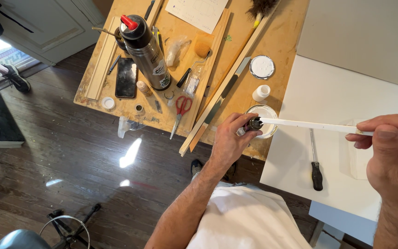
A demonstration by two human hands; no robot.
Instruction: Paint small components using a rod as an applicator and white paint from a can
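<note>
From the head view, a long white stick lies nearly level, its long axis running left to right, its left tip meeting a small dark bottle; the left hand curls its fingers round that bottle above a round clear dish at the worktop edge, forearm rising from below; the right hand pinches the stick's right end between thumb and forefinger; a screwdriver lies below the stick.

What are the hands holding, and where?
The left hand grips a small brush by its handle. The right hand pinches a thin white strip near its end.
</note>
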